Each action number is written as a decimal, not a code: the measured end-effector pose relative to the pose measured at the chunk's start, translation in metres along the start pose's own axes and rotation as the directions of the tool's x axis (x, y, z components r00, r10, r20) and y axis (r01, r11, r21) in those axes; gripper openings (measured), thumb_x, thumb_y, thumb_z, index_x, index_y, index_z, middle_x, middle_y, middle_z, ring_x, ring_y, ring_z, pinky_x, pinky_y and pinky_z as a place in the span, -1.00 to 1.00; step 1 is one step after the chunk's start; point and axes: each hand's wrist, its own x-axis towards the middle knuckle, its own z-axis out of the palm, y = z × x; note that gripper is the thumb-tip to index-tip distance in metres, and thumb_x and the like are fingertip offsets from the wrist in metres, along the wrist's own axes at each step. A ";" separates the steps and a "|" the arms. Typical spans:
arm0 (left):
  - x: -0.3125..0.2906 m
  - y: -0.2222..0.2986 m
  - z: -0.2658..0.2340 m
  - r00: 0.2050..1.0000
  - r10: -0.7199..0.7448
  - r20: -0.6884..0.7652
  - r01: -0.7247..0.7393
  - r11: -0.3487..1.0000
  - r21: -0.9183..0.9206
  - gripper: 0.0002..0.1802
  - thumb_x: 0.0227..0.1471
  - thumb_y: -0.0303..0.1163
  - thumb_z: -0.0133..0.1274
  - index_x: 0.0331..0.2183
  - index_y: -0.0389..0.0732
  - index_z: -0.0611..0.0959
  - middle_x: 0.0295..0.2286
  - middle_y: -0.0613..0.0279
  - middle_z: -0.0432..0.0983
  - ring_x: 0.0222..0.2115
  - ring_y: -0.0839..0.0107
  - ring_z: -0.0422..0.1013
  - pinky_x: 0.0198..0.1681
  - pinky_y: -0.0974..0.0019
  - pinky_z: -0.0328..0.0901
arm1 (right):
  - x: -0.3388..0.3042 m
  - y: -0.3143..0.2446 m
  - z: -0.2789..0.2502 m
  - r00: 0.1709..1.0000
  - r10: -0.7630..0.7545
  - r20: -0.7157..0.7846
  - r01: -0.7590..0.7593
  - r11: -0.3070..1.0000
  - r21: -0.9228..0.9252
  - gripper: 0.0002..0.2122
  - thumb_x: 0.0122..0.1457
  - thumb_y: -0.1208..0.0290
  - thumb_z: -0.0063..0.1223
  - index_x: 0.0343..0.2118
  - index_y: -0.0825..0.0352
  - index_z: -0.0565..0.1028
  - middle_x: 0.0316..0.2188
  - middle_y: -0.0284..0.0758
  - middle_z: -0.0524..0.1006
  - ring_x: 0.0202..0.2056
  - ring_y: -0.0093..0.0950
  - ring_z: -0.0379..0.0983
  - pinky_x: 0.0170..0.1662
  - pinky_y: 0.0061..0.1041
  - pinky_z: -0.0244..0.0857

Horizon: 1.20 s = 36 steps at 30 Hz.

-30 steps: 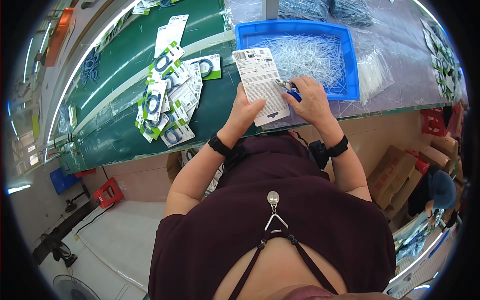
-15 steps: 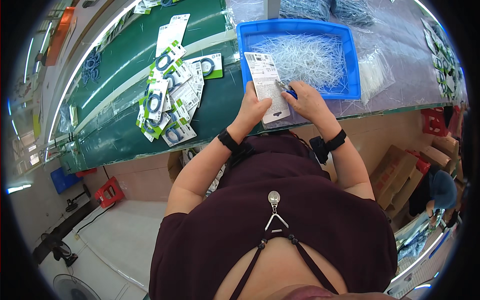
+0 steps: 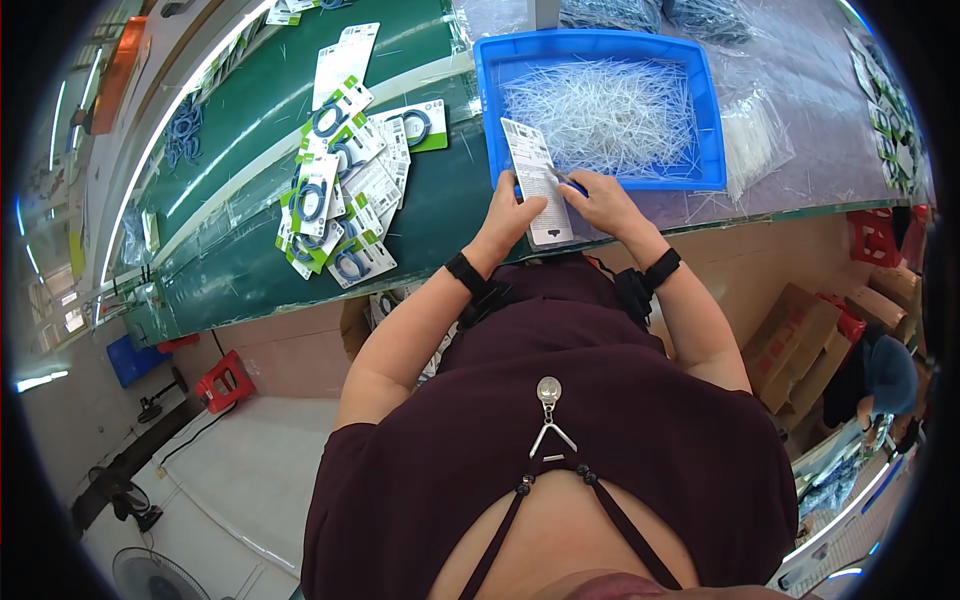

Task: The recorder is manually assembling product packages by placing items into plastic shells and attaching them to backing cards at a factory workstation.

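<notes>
My left hand point(image 3: 507, 220) grips a white backing card point(image 3: 537, 170) by its left edge, with the printed back tilted up. In my right hand point(image 3: 607, 205) is a small pair of blue-handled cutters point(image 3: 573, 184), its tip against the card's right edge. Most of the tool is covered by my fingers. Just beyond both hands, the blue tray point(image 3: 707, 120) holds a heap of thin clear plastic strips point(image 3: 610, 115). To the left, a loose pile of carded coiled blue cables point(image 3: 345, 160) lies on the green table point(image 3: 440, 215).
Right of the tray lies a clear bag of pale strips point(image 3: 752, 148). Bagged blue cables point(image 3: 610, 17) sit behind it. More carded packs point(image 3: 890, 120) line the far right. Cardboard boxes point(image 3: 795, 345) stand below the table, near another person point(image 3: 885, 375).
The card has tilted more edge-on and its top has moved slightly right and down. My right hand has shifted a little to the left, with the cutters still at the card's edge.
</notes>
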 end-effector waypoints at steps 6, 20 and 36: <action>0.001 -0.010 -0.001 0.993 0.115 -0.010 -0.108 0.955 0.275 -0.43 -0.06 -0.37 0.11 -0.06 -0.43 0.29 -0.15 -0.02 0.40 -0.17 0.36 0.41 -0.13 0.32 0.34 | 0.011 0.004 0.005 0.987 -0.087 -0.133 0.068 0.988 -0.141 -0.63 0.12 0.10 0.03 -0.22 0.36 0.48 -0.29 -0.11 0.50 -0.21 -0.16 0.43 -0.17 -0.27 0.30; -0.007 0.004 -0.005 0.989 0.089 0.120 -0.111 0.976 0.187 -0.38 -0.06 -0.26 0.17 -0.08 -0.43 0.30 -0.27 -0.02 0.44 -0.29 0.30 0.50 -0.27 0.31 0.41 | 0.017 -0.009 -0.005 0.999 -0.037 -0.035 0.033 0.994 -0.104 -0.64 0.14 0.12 -0.01 -0.28 0.40 0.46 -0.32 -0.10 0.49 -0.25 -0.13 0.41 -0.19 -0.25 0.28; -0.007 -0.001 0.000 0.981 0.078 0.178 -0.078 0.997 -0.010 -0.32 -0.01 -0.27 0.20 0.03 -0.38 0.26 -0.13 0.04 0.40 -0.18 0.38 0.44 -0.17 0.35 0.39 | 0.011 -0.006 -0.006 0.987 -0.127 -0.094 0.094 0.950 -0.297 -0.66 0.14 0.14 0.01 -0.21 0.35 0.42 -0.29 -0.16 0.48 -0.21 -0.16 0.41 -0.18 -0.22 0.28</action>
